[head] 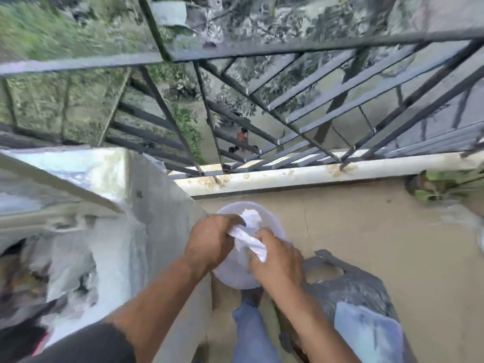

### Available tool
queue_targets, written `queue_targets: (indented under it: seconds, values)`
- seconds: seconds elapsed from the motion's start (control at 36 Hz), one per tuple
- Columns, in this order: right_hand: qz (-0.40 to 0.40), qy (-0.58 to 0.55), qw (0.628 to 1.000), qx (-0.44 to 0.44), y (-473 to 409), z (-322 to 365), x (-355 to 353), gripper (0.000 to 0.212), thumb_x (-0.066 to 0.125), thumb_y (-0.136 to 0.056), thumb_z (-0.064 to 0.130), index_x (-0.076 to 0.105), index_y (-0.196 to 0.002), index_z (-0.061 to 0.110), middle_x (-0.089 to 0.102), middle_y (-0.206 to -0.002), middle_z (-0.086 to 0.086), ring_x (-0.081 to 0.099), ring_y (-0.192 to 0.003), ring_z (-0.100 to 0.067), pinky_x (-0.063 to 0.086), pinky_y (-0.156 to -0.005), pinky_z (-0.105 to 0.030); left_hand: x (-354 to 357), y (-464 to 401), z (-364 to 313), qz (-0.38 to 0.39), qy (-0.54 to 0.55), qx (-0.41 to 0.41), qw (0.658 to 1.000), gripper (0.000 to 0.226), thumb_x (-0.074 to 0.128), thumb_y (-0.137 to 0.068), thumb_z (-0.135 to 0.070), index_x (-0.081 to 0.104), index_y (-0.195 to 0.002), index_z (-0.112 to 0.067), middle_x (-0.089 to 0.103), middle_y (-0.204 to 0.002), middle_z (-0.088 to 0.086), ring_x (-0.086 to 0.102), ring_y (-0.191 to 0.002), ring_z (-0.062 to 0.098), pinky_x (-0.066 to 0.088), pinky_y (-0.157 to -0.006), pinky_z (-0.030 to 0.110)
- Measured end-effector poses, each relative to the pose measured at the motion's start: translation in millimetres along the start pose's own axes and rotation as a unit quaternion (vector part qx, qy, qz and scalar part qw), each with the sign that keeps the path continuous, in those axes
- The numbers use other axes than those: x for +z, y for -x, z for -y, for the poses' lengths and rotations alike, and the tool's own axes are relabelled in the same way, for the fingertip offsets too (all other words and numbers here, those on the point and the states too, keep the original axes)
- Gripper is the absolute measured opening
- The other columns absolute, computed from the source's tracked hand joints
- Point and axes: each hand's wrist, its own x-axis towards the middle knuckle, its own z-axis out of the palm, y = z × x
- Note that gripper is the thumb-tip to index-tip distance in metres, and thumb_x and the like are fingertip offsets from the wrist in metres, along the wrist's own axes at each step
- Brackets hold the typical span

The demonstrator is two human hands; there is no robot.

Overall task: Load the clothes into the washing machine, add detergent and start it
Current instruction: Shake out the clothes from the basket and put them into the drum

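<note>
Both hands meet in front of me over a round white container [235,276]. My left hand [209,242] and my right hand [275,260] each grip a crumpled white pouch [248,237], pinching it from opposite sides; its top bunches up above the fingers. The washing machine [157,218] stands to the left, its lid [65,174] raised. Clothes [70,271] lie in its drum at the far left, blurred. What is inside the pouch is hidden.
A grey plastic basket [353,284] holding a light blue cloth [366,334] stands at the lower right. A low beige wall [353,218] with a white ledge [301,174] and black railing [288,45] runs ahead. My leg in jeans [251,331] is below.
</note>
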Motion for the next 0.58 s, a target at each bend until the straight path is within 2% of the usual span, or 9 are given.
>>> queue_targets:
  seconds: [0.06,0.08,0.17,0.28,0.33,0.39,0.44,0.53,0.58]
  values:
    - [0.002,0.045,0.999,0.014,14.6,5.4,-22.1,0.038,0.063,-0.092,0.043,0.057,-0.129,0.039,0.074,-0.112,-0.001,0.069,-0.106,-0.032,0.051,-0.079,-0.038,-30.0,17.7,-12.0,-0.006,0.038,0.043,0.998,0.058,0.033,-0.070,-0.036,0.066,-0.118,-0.042,0.077,-0.114,-0.009,0.071,-0.107,0.023,0.057,-0.088,0.038]
    - [-0.006,0.056,0.998,0.019,21.3,7.3,-30.6,0.035,0.064,-0.091,0.046,0.061,-0.125,0.037,0.074,-0.109,-0.003,0.069,-0.104,-0.032,0.051,-0.078,-0.037,-43.4,27.6,-18.5,-0.004,0.040,0.069,0.997,0.053,0.036,-0.072,-0.034,0.064,-0.116,-0.042,0.077,-0.111,-0.010,0.071,-0.104,0.023,0.057,-0.086,0.038]
    - [-0.045,0.074,0.995,0.046,36.7,9.5,-45.1,0.028,0.067,-0.086,0.051,0.071,-0.097,0.026,0.075,-0.095,-0.004,0.070,-0.096,-0.032,0.047,-0.070,-0.033,-78.7,55.1,-38.9,-0.027,0.029,0.132,0.991,0.042,0.054,-0.078,-0.012,0.072,-0.109,-0.033,0.077,-0.106,-0.007,0.069,-0.100,0.022,0.051,-0.080,0.032]
    - [-0.071,0.095,0.989,0.088,57.4,12.4,-57.6,0.029,0.065,-0.086,0.055,0.076,-0.093,0.029,0.065,-0.100,0.005,0.053,-0.111,-0.026,0.043,-0.087,-0.035,-120.8,91.3,-60.0,-0.063,0.126,0.171,0.975,0.044,0.050,-0.073,-0.005,0.072,-0.101,-0.031,0.077,-0.097,-0.009,0.071,-0.092,0.017,0.057,-0.080,0.036]
    - [-0.068,0.063,0.990,0.104,69.1,15.1,-61.8,0.027,0.064,-0.086,0.054,0.073,-0.088,0.028,0.062,-0.101,0.005,0.050,-0.111,-0.026,0.043,-0.086,-0.036,-139.7,108.7,-66.4,-0.076,0.178,0.176,0.965,0.043,0.050,-0.077,0.000,0.072,-0.098,-0.031,0.076,-0.094,-0.011,0.072,-0.091,0.013,0.059,-0.077,0.036]
    - [-0.061,0.014,0.993,0.101,77.8,16.9,-62.3,0.027,0.063,-0.085,0.053,0.065,-0.075,0.028,0.066,-0.092,0.005,0.058,-0.100,-0.029,0.043,-0.071,-0.034,-158.5,125.5,-72.3,-0.092,0.211,0.191,0.954,0.040,0.051,-0.081,-0.002,0.073,-0.096,-0.032,0.076,-0.095,-0.014,0.072,-0.091,0.009,0.060,-0.077,0.034]
    - [-0.063,-0.066,0.992,0.091,83.8,16.5,-61.3,0.032,0.064,-0.083,0.049,0.056,-0.064,0.024,0.064,-0.073,0.003,0.061,-0.079,-0.029,0.038,-0.056,-0.035,-176.3,140.4,-74.8,-0.104,0.233,0.204,0.945,0.037,0.054,-0.085,-0.005,0.075,-0.098,-0.032,0.078,-0.099,-0.014,0.074,-0.094,0.011,0.062,-0.078,0.036]
    - [-0.092,-0.180,0.977,0.068,92.7,29.8,-78.3,0.015,0.070,-0.088,0.030,0.065,-0.077,0.022,0.066,-0.074,0.004,0.062,-0.073,-0.022,0.044,-0.059,-0.032,-196.8,157.9,-65.1,-0.135,0.239,0.202,0.940,0.038,0.058,-0.087,-0.001,0.077,-0.097,-0.032,0.079,-0.097,-0.013,0.075,-0.092,0.011,0.060,-0.072,0.034]
    - [-0.097,-0.254,0.960,0.071,96.0,42.3,-97.0,0.016,0.066,-0.092,0.018,0.063,-0.078,0.025,0.067,-0.076,0.002,0.063,-0.073,-0.019,0.048,-0.062,-0.031,-206.0,166.6,-52.3,-0.177,0.234,0.182,0.939,0.039,0.056,-0.084,-0.003,0.076,-0.093,-0.036,0.077,-0.092,-0.015,0.072,-0.086,0.008,0.055,-0.067,0.030]
